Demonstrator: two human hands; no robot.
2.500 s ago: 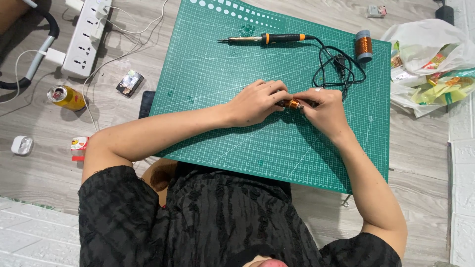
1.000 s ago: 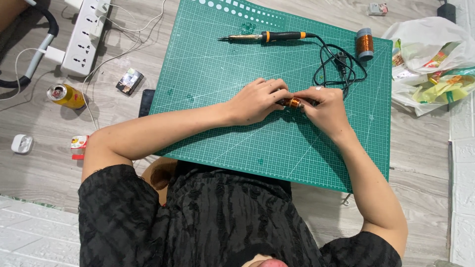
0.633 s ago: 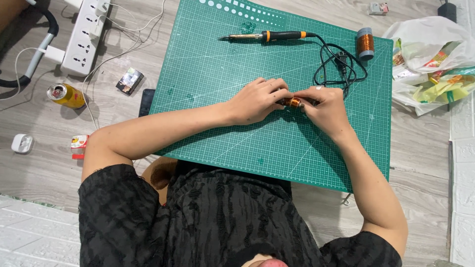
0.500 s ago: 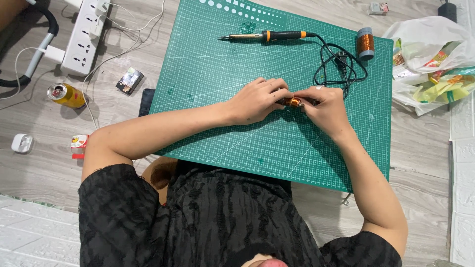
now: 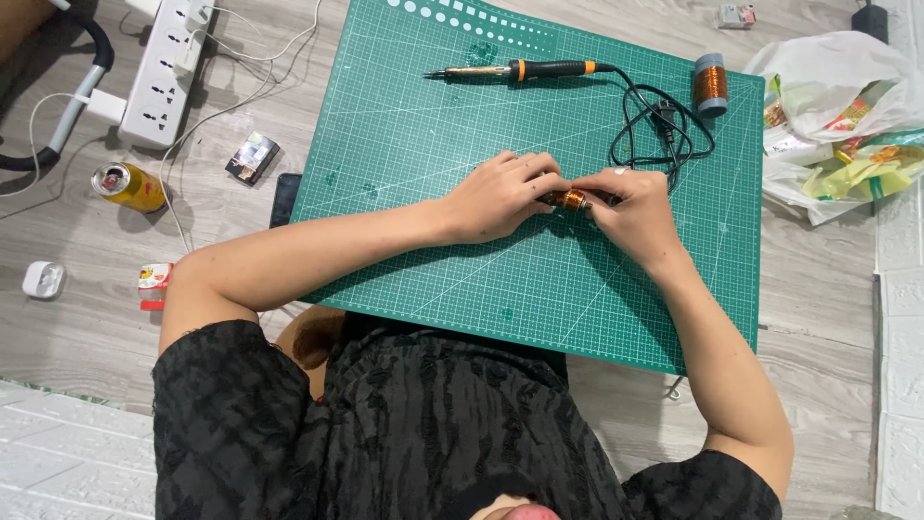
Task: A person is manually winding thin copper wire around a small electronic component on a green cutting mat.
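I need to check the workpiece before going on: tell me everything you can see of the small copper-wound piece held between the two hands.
The small copper-wound piece is a short, dark rod-like part with a band of shiny orange-copper wire around its middle. It lies roughly level just above the green cutting mat, pinched at one end by the left hand and at the other by the right hand. Its ends are hidden by fingers.

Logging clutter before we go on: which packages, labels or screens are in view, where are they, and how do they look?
Drink can: floor left of the mat, on its side, yellow.
Small box: near the mat's left edge, dark, rectangular.
Red-and-white packet: floor by the left elbow.
Plastic bag: right of the mat, white, colourful wrappers inside.
No screens.
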